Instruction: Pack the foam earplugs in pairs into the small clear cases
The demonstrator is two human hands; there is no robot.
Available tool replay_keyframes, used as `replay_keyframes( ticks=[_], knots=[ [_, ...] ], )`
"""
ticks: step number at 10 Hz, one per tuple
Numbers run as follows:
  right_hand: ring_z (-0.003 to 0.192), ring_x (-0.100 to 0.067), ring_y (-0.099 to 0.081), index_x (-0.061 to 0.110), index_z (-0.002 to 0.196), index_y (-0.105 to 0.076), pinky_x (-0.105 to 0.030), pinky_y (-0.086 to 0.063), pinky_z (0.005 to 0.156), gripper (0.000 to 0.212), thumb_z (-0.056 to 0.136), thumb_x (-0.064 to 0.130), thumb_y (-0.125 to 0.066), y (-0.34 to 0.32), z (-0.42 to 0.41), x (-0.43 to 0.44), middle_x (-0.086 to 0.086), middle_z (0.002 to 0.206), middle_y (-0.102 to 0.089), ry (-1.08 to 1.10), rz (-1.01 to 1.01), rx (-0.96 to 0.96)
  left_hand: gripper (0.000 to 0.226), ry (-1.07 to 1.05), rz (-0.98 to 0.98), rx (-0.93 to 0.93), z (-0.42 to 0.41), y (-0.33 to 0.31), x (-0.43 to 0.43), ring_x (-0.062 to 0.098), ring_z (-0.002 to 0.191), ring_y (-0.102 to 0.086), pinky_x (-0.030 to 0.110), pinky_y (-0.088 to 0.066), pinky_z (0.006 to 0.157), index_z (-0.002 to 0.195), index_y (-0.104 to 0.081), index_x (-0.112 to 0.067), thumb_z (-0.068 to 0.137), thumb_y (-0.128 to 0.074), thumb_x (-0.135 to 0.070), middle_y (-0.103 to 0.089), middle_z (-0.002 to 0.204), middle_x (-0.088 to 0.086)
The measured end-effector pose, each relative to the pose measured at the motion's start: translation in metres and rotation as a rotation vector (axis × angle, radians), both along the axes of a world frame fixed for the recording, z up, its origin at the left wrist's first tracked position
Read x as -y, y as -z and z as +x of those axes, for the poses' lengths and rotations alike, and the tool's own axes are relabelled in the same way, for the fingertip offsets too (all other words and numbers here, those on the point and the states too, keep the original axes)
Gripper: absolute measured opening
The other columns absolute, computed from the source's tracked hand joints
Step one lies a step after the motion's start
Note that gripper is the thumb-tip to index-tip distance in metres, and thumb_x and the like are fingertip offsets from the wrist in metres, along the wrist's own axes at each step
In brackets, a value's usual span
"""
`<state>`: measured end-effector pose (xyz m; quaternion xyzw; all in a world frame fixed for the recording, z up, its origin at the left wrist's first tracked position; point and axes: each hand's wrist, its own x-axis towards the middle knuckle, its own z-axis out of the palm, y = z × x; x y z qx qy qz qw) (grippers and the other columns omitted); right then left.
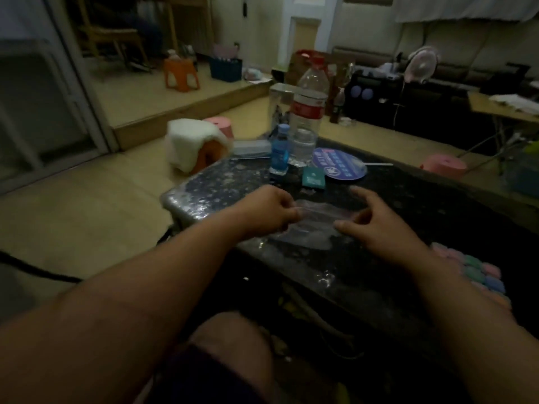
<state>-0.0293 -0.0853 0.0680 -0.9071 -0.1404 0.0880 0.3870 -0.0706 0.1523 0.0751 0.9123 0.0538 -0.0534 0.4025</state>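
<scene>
The left hand (271,211) pinches one end of a blurry clear case (315,221) just above the table (204,185), near its front edge, probably to pull it open for loading. The right hand (379,225) is half-curled at the other end, but I can't tell if it's actually gripping. The pastel foam earplugs (478,269) wait at the right edge.

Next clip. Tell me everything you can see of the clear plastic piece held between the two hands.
The clear plastic piece is transparent, thin and glossy, and looks more like a flat pouch or film than a rigid case, though blur leaves that unsure. It stretches roughly level between the hands. The left hand pinches its left end with curled fingers, and the right hand holds its right end with thumb and bent fingers. It hangs over the near part of the dark speckled table. Any contents cannot be made out.
</scene>
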Motion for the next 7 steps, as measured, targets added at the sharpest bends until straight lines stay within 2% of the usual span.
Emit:
replay_keyframes(
  ticks=[1,2,3,4,5,6,7],
  knots=[
    [0.078,0.005,-0.069,0.036,0.104,-0.076,-0.011,-0.047,0.063,0.007,0.097,0.033,-0.076,-0.020,-0.021,-0.049,0.012,0.095,-0.076,-0.202,-0.053,0.006,0.035,0.000,0.028,-0.038,-0.052,-0.026,-0.047,0.021,0.074,-0.072,0.036,-0.060,0.076,0.095,-0.075,-0.017,0.094,-0.067,-0.051,-0.077,0.083,0.005],
    [0.069,0.006,-0.067,0.029,0.097,-0.076,-0.007,-0.046,0.058,0.005,0.098,0.025,-0.076,-0.012,-0.046,-0.119,0.009,0.089,-0.076,-0.318,-0.053,0.054,0.043,-0.125,-0.052,-0.005,-0.103,-0.017,-0.101,0.023,0.080,-0.074,0.035,-0.059,0.075,0.099,-0.074,-0.016,0.096,-0.061,-0.056,-0.077,0.085,0.003],
    [0.076,-0.005,-0.070,0.027,0.096,-0.074,-0.022,-0.051,0.065,0.006,0.098,0.022,-0.076,0.012,-0.068,-0.185,0.003,0.090,-0.074,-0.422,-0.122,-0.027,0.039,-0.253,-0.099,0.056,-0.144,0.018,-0.149,0.021,0.066,-0.067,0.034,-0.053,0.066,0.090,-0.073,-0.010,0.099,-0.060,-0.045,-0.074,0.078,0.008],
    [0.086,-0.011,-0.070,0.027,0.094,-0.074,-0.027,-0.051,0.069,0.005,0.096,0.024,-0.077,0.048,-0.077,-0.238,0.005,0.093,-0.073,-0.516,-0.257,-0.020,0.036,-0.395,-0.045,-0.012,-0.165,0.060,-0.182,0.020,0.065,-0.066,0.035,-0.052,0.065,0.086,-0.073,-0.011,0.099,-0.059,-0.041,-0.073,0.079,0.009],
    [0.089,-0.008,-0.066,0.027,0.105,-0.073,-0.027,-0.052,0.073,0.009,0.097,0.027,-0.075,0.089,-0.078,-0.268,0.004,0.104,-0.073,-0.555,-0.384,-0.049,0.029,-0.491,-0.015,-0.114,-0.169,0.107,-0.199,0.022,0.068,-0.062,0.034,-0.048,0.066,0.089,-0.073,-0.012,0.100,-0.059,-0.035,-0.072,0.085,0.012],
    [0.107,-0.021,-0.065,0.023,0.128,-0.063,-0.039,-0.056,0.092,0.031,0.099,0.034,-0.068,0.127,-0.075,-0.271,-0.003,0.124,-0.068,-0.541,-0.559,-0.057,0.029,-0.366,0.122,-0.322,-0.169,0.147,-0.194,0.028,0.103,-0.066,0.033,-0.049,0.083,0.122,-0.066,-0.009,0.099,-0.060,-0.026,-0.069,0.121,0.014],
    [0.113,-0.026,-0.063,0.020,0.133,-0.058,-0.041,-0.055,0.097,0.035,0.102,0.035,-0.063,0.137,-0.069,-0.264,-0.005,0.128,-0.065,-0.511,-0.570,-0.074,0.061,-0.174,0.230,-0.538,-0.177,0.180,-0.184,0.032,0.137,-0.048,0.032,-0.037,0.107,0.154,-0.035,-0.008,0.101,-0.058,-0.028,-0.047,0.153,0.014]
  ],
)
